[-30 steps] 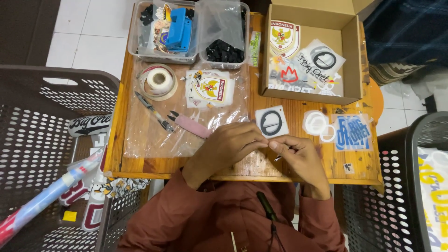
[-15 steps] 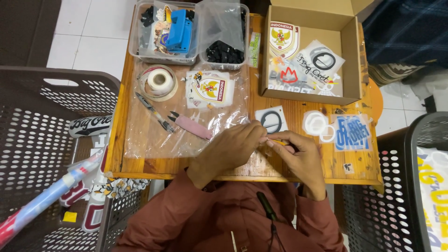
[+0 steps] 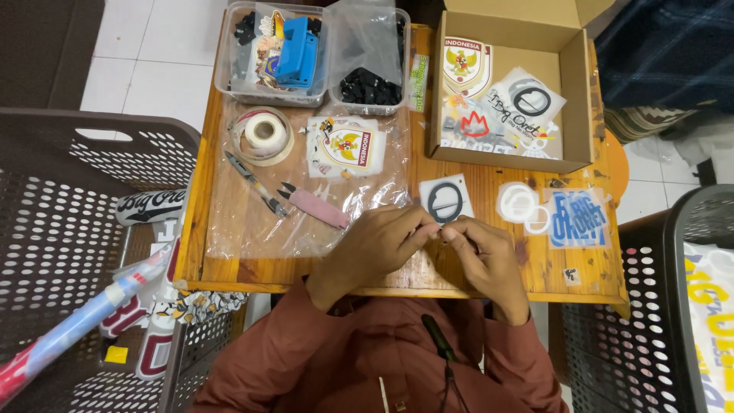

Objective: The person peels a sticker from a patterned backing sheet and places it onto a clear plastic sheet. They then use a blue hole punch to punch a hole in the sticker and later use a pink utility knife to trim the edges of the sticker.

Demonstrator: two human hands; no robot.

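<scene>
Now your left hand (image 3: pixel 378 248) and right hand (image 3: pixel 485 256) meet fingertip to fingertip, pinching something too small to identify; ring sticker (image 3: pixel 445 200) just at 12 o'clock; pink-handled pliers (image 3: pixel 313 205) at 10.

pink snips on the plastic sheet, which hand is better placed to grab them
Left. The left hand lies right beside the pink snips, while the right hand is farther off, on the far side. Both hands meet fingertip to fingertip, so either probably needs freeing first.

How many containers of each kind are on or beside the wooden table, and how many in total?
Clear plastic tubs: 2, one with blue parts, one with black parts
Open cardboard box: 1
Dark perforated baskets: 2, one left, one right
Total: 5
</scene>
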